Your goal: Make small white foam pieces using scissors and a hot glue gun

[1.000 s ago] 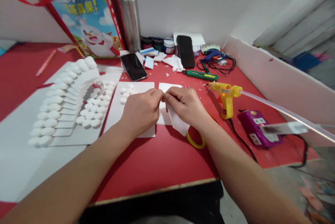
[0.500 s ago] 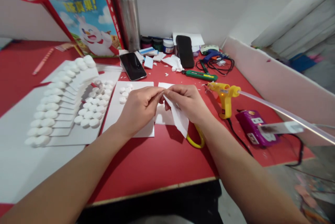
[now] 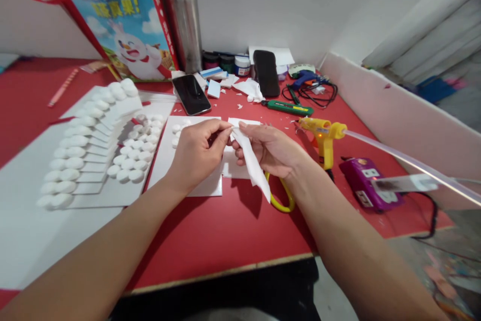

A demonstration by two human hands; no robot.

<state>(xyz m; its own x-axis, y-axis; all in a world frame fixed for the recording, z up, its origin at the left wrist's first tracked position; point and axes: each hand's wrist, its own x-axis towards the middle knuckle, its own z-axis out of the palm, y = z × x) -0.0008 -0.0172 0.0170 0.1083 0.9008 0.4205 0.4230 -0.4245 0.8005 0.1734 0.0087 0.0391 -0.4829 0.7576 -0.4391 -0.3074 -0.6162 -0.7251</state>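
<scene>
Between my hands hangs a white piece of paper or thin cloth [image 3: 252, 166], its loose end pointing down toward me. My left hand [image 3: 199, 153] pinches its upper end with thumb and forefinger. My right hand [image 3: 268, 145] has its thumb on the same end, fingers curled beneath. Below them lie a white board [image 3: 203, 183] with small white discs [image 3: 176, 135] on it and a smaller white sheet [image 3: 235, 168]. A yellow loop handle [image 3: 285, 203] shows partly behind the hanging piece and my right wrist.
White boards with rows of white discs [image 3: 128, 165] stand left. A yellow glue gun [image 3: 323, 140] and purple box [image 3: 370, 186] are on the right. Behind lie a green cutter [image 3: 288, 107], two phones [image 3: 191, 94], a steel flask [image 3: 184, 25] and a printed bag [image 3: 128, 20].
My right hand has rolled so its palm and fingers show more. The white piece now hangs narrower and more folded. My left hand has shifted slightly left.
</scene>
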